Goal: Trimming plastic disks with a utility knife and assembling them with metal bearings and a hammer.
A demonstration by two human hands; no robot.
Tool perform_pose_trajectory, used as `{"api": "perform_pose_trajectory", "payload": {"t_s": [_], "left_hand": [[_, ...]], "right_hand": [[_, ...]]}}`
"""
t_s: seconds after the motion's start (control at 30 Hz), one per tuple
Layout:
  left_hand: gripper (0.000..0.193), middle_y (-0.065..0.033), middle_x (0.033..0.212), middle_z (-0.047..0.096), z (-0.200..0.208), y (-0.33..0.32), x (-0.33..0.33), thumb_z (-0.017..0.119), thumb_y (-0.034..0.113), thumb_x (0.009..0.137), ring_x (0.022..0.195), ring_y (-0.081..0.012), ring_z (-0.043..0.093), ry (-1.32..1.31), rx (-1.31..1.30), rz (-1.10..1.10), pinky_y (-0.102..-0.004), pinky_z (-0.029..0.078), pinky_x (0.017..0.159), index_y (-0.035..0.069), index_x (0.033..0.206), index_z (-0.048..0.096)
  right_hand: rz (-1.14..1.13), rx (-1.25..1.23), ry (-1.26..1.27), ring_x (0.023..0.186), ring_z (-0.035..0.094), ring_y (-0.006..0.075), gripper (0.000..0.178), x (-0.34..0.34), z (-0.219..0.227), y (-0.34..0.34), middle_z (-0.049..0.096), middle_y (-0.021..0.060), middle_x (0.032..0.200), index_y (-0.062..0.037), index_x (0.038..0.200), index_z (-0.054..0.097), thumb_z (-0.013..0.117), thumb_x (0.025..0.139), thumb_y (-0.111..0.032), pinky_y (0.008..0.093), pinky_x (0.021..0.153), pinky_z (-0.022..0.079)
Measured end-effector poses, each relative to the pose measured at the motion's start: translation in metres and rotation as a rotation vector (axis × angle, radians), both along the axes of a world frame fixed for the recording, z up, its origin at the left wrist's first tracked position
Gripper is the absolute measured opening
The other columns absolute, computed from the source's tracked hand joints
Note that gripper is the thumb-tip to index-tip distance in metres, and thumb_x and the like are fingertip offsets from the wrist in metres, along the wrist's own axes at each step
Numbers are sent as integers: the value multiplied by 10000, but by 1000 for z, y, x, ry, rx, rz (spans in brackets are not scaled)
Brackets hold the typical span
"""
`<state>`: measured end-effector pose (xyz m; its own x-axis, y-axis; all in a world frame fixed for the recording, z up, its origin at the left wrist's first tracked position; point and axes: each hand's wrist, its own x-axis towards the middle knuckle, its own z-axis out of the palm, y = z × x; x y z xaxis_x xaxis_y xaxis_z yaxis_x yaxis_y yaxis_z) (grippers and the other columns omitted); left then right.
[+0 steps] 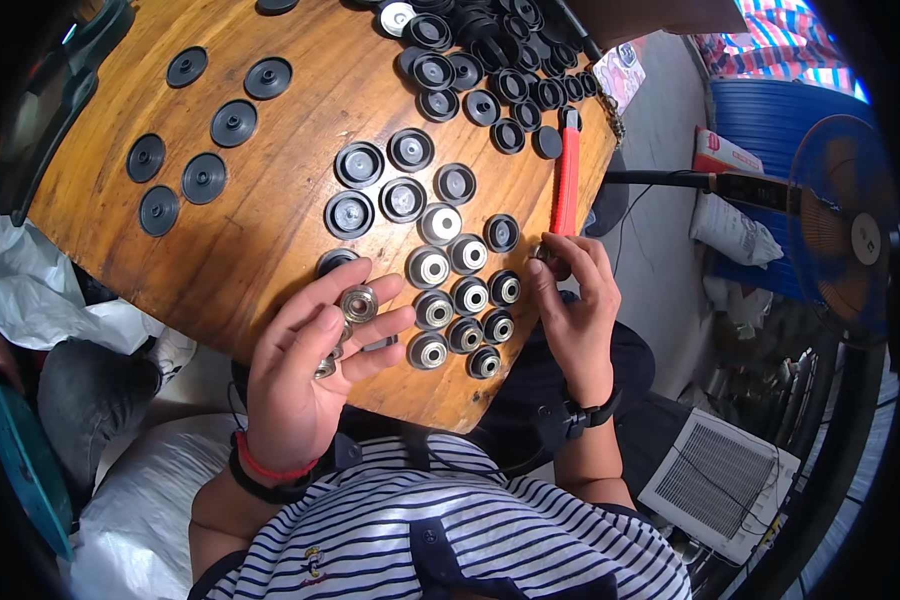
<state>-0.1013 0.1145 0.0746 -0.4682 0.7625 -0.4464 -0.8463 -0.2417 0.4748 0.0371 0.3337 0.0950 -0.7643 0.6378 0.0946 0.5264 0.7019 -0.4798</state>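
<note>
Several small metal ball bearings (pixel 358 303) rest in the curled fingers of my left hand (pixel 298 385), one held up by the thumb and fingertips. My right hand (pixel 582 312) pinches another bearing (pixel 541 252) between thumb and index finger; the fingers hide much of it. Between my hands stand rows of round black plastic cups, many with a shiny bearing seated inside (pixel 430 267). Farther back are cups without bearings (pixel 359 164). One black cup (pixel 501 233) lies just left of my right fingertips, and another sits partly behind my left fingers.
A red utility knife (pixel 566 180) lies beyond my right hand on the wooden table (pixel 300 150). Flat black discs (pixel 204 178) are spread at the left. A heap of black parts (pixel 490 50) fills the back. A fan (pixel 850 230) stands right; another person's leg (pixel 105 400) shows left.
</note>
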Motion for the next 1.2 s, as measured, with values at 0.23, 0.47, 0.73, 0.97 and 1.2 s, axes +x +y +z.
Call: {"api": "perform_pose_trajectory", "payload": {"t_s": [0.23,0.47,0.73,0.97,1.2], "left_hand": [[490,-238,1408,440,3,0,8,371,174,1009,1275,-339,490,-44,79,-85,-398,452,1030,-46,1441,299],[493,-258,1427,407,6,2,11,367,157,1006,1299,-354,463,-52,85,-110,-413,438,1046,-56,1443,285],[491,-263,1427,407,8,1,10,363,155,1005,1300,-350,463,-37,79,-113,-415,428,1053,-57,1442,288],[490,-256,1436,401,7,0,13,333,175,1021,1314,-346,448,-26,141,-123,-423,409,1064,-57,1449,276],[522,-228,1448,390,7,-5,17,269,255,1048,1349,-313,399,-84,183,-97,-453,320,1124,-64,1460,246]], "right_hand": [[144,10,1,846,604,271,283,-32,5,-1,603,113,941,-26,1063,653,730,793,-61,345,746,487],[151,48,-24,844,597,291,260,-31,2,0,602,112,910,-30,1030,668,738,784,-75,359,740,484],[161,102,-20,832,589,288,258,-31,-3,0,594,108,889,-29,1011,676,751,770,-83,368,728,478],[101,-2,9,830,587,273,250,-26,-10,0,595,94,878,-23,990,680,767,779,-124,365,724,476],[589,33,101,755,579,255,456,-40,27,-36,593,108,901,-5,1110,638,799,714,-163,357,668,485]]}}
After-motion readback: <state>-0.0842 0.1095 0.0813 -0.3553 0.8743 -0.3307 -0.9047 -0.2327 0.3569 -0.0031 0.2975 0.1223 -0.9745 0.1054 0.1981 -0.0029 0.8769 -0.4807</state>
